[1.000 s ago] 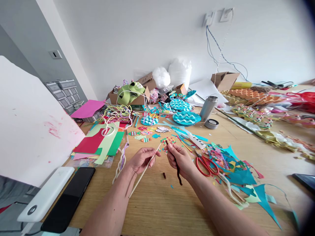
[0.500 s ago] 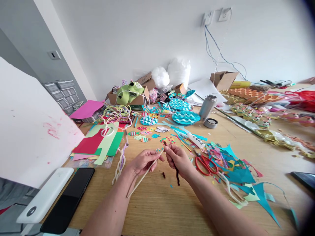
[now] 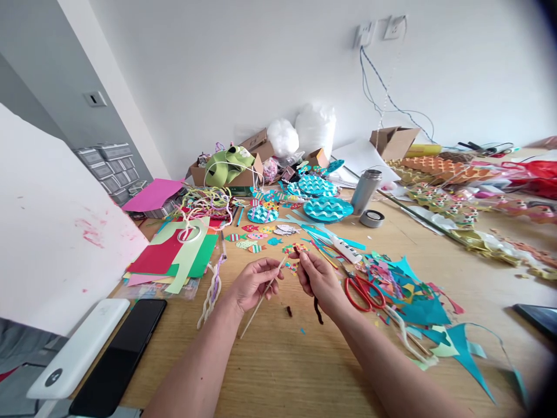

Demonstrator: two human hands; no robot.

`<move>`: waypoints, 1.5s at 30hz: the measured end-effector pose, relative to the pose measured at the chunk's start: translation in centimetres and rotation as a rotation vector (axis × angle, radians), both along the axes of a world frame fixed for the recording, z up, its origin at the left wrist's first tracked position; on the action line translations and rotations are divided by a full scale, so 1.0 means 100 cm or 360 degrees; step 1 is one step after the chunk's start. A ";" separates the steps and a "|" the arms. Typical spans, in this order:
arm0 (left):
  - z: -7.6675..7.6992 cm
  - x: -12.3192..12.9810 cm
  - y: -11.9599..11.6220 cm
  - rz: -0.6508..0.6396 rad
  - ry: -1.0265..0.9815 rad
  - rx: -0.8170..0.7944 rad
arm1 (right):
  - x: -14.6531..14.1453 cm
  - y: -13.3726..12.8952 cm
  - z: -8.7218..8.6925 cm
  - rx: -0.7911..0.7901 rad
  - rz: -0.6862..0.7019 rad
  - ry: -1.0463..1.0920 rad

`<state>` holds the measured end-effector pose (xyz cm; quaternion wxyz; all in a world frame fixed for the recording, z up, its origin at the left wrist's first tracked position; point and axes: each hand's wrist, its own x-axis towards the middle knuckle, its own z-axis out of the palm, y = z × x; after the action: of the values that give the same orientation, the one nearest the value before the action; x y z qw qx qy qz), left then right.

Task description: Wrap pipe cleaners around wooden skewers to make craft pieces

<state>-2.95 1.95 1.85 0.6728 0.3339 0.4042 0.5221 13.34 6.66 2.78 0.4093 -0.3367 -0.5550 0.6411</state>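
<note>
Between the fingers of my left hand (image 3: 256,284) is a thin pale stick (image 3: 257,306), slanting from upper right to lower left. My right hand (image 3: 319,280) pinches a dark brown yarn strand (image 3: 318,311); one end shows above the fingertips and the rest hangs below the palm. The stick's upper tip and the yarn are apart, with a small gap between the hands. A short dark scrap (image 3: 289,312) lies on the table below them. Beyond the hands are small colourful paper pieces (image 3: 291,267) and paper fish (image 3: 256,248).
Red-handled scissors (image 3: 364,292) and blue paper scraps (image 3: 424,307) lie right of my right hand. A glue tube (image 3: 346,249), a metal bottle (image 3: 366,193) and a tape roll (image 3: 372,217) stand or lie farther back. Coloured paper (image 3: 159,252) and a black phone (image 3: 119,354) are at the left.
The stick's tip and the yarn have come apart. My left hand has tilted the stick more upright and moved its lower end right; my right hand has shifted slightly right with the yarn.
</note>
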 end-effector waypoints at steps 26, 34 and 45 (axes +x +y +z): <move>0.008 -0.002 -0.003 -0.0025 -0.0094 -0.0030 | 0.001 -0.001 -0.003 -0.0490 0.0410 0.0236; 0.010 -0.018 0.002 0.0265 -0.0306 -0.0021 | 0.005 0.007 -0.004 -0.0762 0.0655 0.0384; 0.009 -0.025 0.003 0.0276 -0.0414 -0.0028 | 0.007 0.007 -0.005 -0.0768 0.0833 0.0406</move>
<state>-5.49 2.26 2.70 0.6748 0.2213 0.3454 0.6135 14.00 7.35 2.26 0.2063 -0.1877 -0.3998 0.8731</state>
